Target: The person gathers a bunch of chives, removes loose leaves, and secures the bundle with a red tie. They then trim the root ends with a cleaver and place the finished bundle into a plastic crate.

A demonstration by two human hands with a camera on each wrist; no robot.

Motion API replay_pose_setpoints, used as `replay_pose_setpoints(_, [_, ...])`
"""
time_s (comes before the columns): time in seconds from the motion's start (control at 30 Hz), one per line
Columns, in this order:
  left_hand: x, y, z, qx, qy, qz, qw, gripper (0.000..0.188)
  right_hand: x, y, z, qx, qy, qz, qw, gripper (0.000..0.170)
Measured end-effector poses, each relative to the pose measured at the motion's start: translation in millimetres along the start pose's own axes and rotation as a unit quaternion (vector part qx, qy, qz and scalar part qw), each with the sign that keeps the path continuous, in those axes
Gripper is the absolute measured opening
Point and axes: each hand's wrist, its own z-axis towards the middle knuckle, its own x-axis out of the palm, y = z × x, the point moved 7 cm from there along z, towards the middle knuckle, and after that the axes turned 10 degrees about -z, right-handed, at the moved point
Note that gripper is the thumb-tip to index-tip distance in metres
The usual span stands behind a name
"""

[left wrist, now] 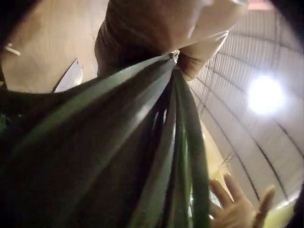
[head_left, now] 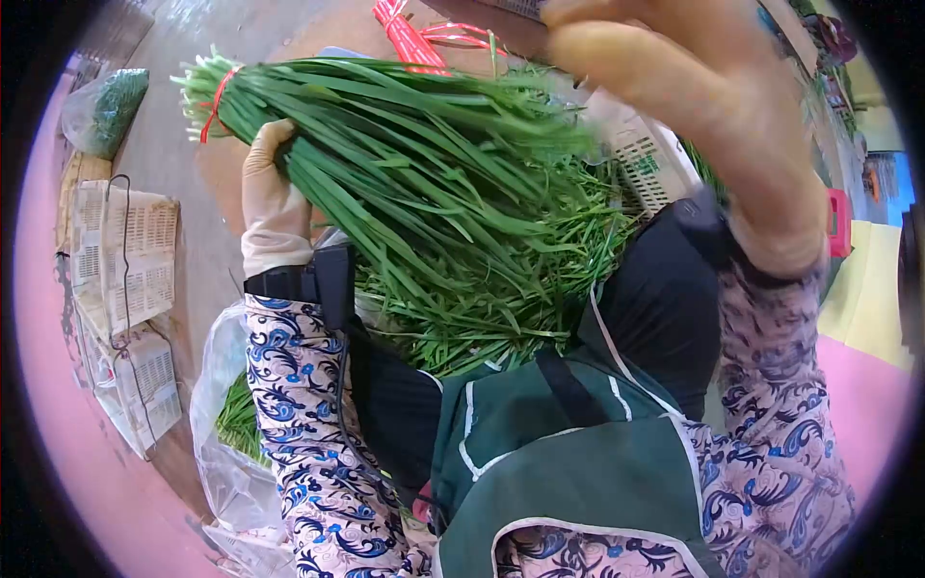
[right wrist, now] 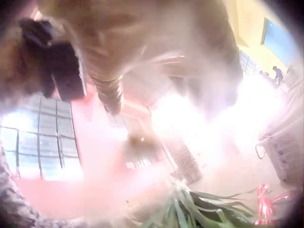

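A thick bundle of long flat green leaves, like garlic chives (head_left: 385,144), is bound by a red tie (head_left: 220,101) near its pale cut ends. My gloved left hand (head_left: 275,197) grips it just below the tie, the thumb over the leaves and the other fingers hidden beneath. In the left wrist view the leaves (left wrist: 156,118) spread out from under that hand. Raised at the upper right is my gloved right hand (head_left: 713,106), blurred, away from the bundle. Its fingers are spread and hold nothing in the left wrist view.
Loose greens (head_left: 501,308) lie heaped before my lap, with a white crate (head_left: 655,159) at their right. Red plastic ties (head_left: 409,39) lie behind the bundle. Left on the floor are stacked crates (head_left: 130,250), a bag of greens (head_left: 106,111) and a clear plastic bag (head_left: 217,385).
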Motion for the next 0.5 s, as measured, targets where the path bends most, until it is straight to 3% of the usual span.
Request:
replay_pose_setpoints(0.03, [15.5,1.8,-6.3,0.036,-0.023,0.032,0.999,0.026,14.1,7.8,15.9,-0.043,0.01,0.04,0.998,0.063])
replay_pose_setpoints(0.1, [33.1,9.0,-13.8,0.037,-0.019,0.073,0.996,0.026,62.5,-9.6,48.8,-0.166,-0.013,0.001,0.986,0.068])
replay_pose_setpoints(0.17, [54.7,16.0,-25.5,0.051,-0.011,0.105,0.993,0.024,127.2,-67.1,55.9,-0.204,-0.031,-0.102,0.973,0.079])
replay_pose_setpoints(0.23, [52.2,17.0,-26.6,0.031,-0.012,0.172,0.985,0.023,150.5,-94.6,58.3,-0.101,0.096,-0.07,0.988,0.079])
replay_pose_setpoints(0.27, [47.8,20.0,-26.6,0.021,-0.013,0.203,0.979,0.022,154.5,-110.0,61.9,-0.041,0.209,-0.012,0.977,0.077])
replay_pose_setpoints(0.43, [43.9,39.9,-28.5,-0.067,0.018,0.165,0.984,0.023,107.8,-99.2,76.4,-0.139,0.217,-0.137,0.956,0.047])
replay_pose_setpoints(0.5, [49.1,43.7,-34.4,-0.094,0.024,0.141,0.985,0.024,97.8,-86.0,81.9,-0.129,0.286,-0.146,0.938,0.044])
